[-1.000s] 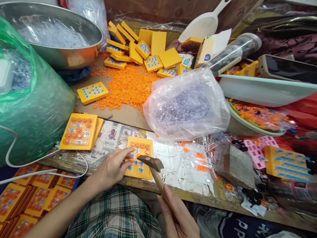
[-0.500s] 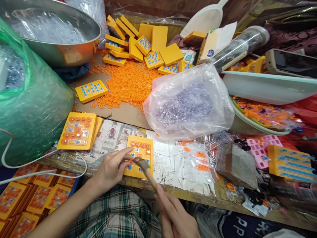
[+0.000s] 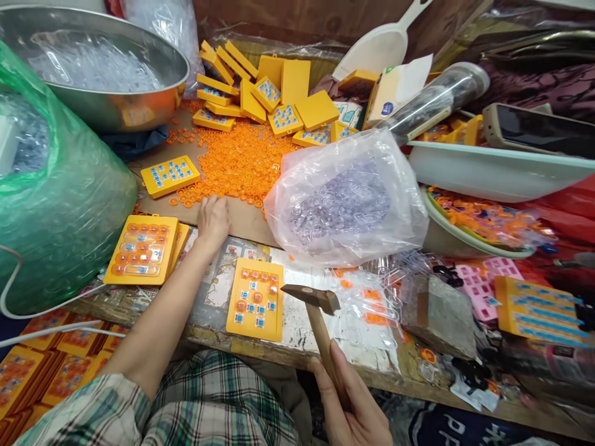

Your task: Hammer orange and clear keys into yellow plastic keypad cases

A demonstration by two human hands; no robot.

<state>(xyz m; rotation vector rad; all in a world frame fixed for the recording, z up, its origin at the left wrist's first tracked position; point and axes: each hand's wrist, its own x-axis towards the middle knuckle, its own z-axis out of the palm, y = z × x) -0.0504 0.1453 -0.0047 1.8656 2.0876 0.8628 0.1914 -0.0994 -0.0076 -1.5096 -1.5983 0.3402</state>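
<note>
My right hand (image 3: 348, 396) grips the wooden handle of a small hammer (image 3: 312, 297), whose metal head hangs just right of a yellow plastic case (image 3: 255, 297). That case lies on the bench edge with orange domed pieces along its top row and right side, and small blue-and-white squares lower down. My left hand (image 3: 214, 217) is stretched forward at the near edge of a pile of small orange rings (image 3: 242, 158). Its fingers are curled under, and whatever they may hold is hidden.
Two stacked yellow cases (image 3: 142, 251) sit left. Behind are a steel bowl (image 3: 111, 105), a green bag (image 3: 69, 204) and a heap of yellow cases (image 3: 295, 83). A clear bag of transparent pieces (image 3: 344, 198) stands centre right, near a stone block (image 3: 439, 316).
My left hand has left the yellow case and moved forward to the orange rings. My right hand has drawn the hammer off the case, to the right.
</note>
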